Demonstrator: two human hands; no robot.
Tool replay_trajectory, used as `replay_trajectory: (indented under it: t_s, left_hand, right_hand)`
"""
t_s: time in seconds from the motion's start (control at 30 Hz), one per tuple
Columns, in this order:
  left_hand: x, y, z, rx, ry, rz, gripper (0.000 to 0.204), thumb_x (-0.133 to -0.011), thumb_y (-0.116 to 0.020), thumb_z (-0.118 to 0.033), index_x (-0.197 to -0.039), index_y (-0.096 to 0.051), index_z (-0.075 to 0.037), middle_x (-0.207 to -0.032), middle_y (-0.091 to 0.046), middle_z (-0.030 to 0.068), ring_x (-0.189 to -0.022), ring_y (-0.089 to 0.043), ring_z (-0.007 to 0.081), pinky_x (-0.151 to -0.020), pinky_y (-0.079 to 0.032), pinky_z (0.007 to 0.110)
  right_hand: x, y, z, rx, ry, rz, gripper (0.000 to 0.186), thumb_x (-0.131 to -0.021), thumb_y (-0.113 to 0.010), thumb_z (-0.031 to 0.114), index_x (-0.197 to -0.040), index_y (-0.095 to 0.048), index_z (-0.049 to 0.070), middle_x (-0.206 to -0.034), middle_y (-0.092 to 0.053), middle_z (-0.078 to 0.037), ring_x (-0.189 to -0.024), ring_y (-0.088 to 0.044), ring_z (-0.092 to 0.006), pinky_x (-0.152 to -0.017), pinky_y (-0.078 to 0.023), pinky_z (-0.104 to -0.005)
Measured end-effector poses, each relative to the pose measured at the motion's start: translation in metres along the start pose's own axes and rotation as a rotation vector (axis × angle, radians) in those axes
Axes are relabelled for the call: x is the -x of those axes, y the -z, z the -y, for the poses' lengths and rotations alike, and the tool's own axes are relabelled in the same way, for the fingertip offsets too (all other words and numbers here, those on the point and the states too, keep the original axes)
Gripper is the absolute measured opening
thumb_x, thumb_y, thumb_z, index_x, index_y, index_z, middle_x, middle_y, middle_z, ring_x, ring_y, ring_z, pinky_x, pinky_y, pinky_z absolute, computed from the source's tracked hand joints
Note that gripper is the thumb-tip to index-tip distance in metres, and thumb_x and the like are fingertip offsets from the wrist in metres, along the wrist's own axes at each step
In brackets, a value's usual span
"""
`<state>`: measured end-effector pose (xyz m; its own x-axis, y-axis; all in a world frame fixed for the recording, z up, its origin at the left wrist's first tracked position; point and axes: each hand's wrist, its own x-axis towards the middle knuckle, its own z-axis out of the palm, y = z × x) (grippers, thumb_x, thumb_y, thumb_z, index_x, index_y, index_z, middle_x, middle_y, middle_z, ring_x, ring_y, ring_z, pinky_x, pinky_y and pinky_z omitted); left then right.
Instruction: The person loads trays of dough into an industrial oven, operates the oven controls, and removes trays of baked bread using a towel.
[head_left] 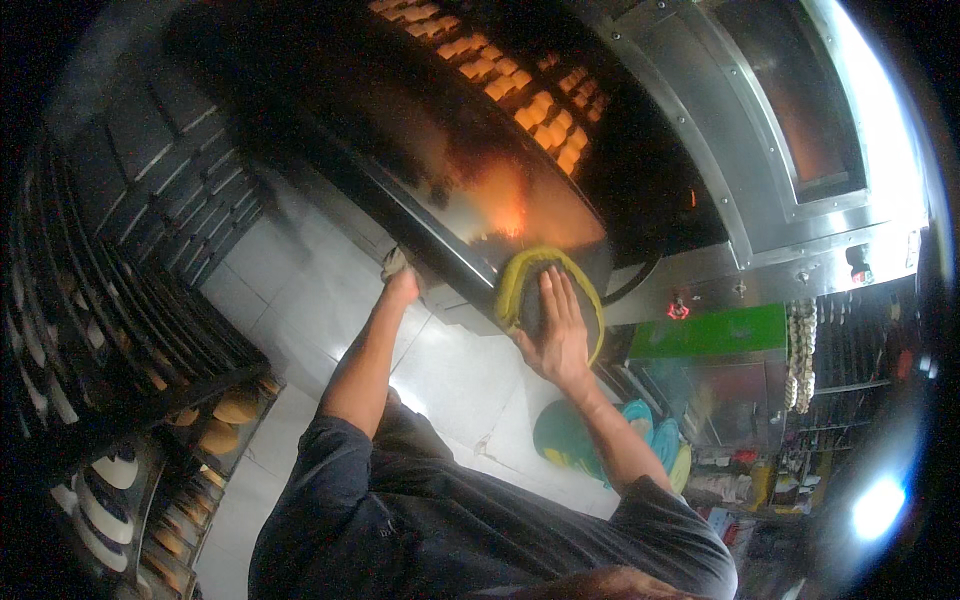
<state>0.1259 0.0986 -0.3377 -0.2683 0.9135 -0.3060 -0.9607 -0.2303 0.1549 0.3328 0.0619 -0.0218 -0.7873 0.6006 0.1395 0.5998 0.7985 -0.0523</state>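
Note:
My left hand (404, 286) is closed around a pale crumpled cloth (391, 261) beside the lower edge of the oven. My right hand (562, 340) lies with fingers stretched out on a dark round pad (534, 310) with a thick yellow-green rim (513, 283). The pad rests against the near corner of a long metal oven surface (400, 205). Deeper inside the dark opening, rows of buns (553, 125) glow orange. What the pad covers is hidden.
Racks of dark trays (120, 330) stand at the left, with bread (219, 436) on the lower shelves. The steel oven front (690, 150) fills the upper right, above a red valve knob (678, 308) and a green panel (708, 332). A green tub (568, 437) sits on the tiled floor.

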Motion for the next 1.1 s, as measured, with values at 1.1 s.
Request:
replay_trajectory:
  t_s: [1.1]
  left_hand:
    - [0.183, 0.081, -0.022, -1.848, -0.182, -0.028, 0.079, -0.089, -0.039, -0.066, -0.147, -0.030, -0.014, -0.150, -0.033, 0.0118, -0.136, -0.034, 0.0298, -0.114, -0.023, 0.047]
  right_hand:
    - [0.049, 0.019, -0.008, 0.030, 0.107, -0.107, 0.068, -0.092, -0.059, 0.028, -0.146, -0.032, -0.001, -0.152, -0.031, -0.023, -0.140, -0.027, -0.0414, -0.115, -0.023, -0.0470]
